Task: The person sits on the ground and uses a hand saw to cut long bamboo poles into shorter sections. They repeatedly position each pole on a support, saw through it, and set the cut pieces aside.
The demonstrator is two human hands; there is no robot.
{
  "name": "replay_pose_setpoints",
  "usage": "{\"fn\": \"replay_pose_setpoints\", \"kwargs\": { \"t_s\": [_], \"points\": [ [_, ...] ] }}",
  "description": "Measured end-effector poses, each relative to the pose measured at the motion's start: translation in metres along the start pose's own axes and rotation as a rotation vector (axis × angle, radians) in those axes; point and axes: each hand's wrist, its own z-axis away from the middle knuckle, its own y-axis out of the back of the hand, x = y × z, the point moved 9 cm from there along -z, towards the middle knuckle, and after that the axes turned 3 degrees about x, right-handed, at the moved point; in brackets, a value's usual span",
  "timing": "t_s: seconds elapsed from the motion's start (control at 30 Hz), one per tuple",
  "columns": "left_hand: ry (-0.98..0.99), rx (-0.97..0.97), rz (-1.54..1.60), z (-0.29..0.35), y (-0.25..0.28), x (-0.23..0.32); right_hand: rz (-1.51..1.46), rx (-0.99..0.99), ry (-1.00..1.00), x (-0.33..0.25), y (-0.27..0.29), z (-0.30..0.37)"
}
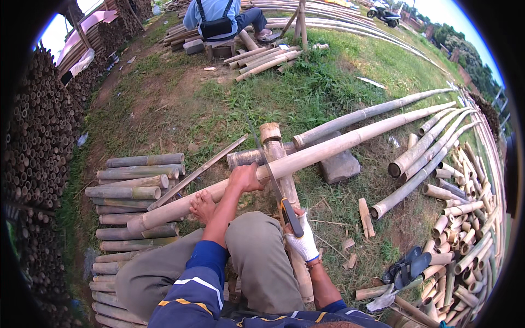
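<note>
A long pale bamboo pole slants across in front of me, resting over crossed bamboo pieces. My bare left hand is wrapped round it, just left of a handsaw. The saw's long thin blade lies across the pole at the left hand's edge; whether it has cut in, I cannot tell. My right hand, in a white glove, is closed round the saw's black and orange handle, below the pole. My bare foot presses on the pole left of my left arm. A thick upright-lying bamboo support runs beneath it.
Cut bamboo lengths lie stacked at left, beside a tall bamboo pile. More poles and short pieces lie at right, near dark sandals. A stone block sits behind the pole. Another person sits ahead.
</note>
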Motion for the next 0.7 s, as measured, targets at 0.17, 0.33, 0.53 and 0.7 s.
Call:
{"fn": "replay_pose_setpoints", "kwargs": {
  "t_s": [0.17, 0.33, 0.53, 0.7],
  "points": [
    [-0.032, -0.018, 0.034, -0.006, -0.001, -0.002, -0.069, -0.090, -0.214, 0.016, -0.039, -0.064],
    [-0.048, 0.025, 0.020, -0.002, -0.002, -0.022, 0.119, -0.123, -0.172, -0.029, 0.037, 0.097],
    [-0.014, -0.012, 0.004, 0.008, -0.007, -0.013, 0.122, -0.100, -0.299, -0.065, 0.075, 0.163],
    [-0.020, 0.016, 0.016, 0.000, 0.002, -0.003, 0.026, 0.017, 0.009, 0.005, -0.020, -0.022]
  ]
}}
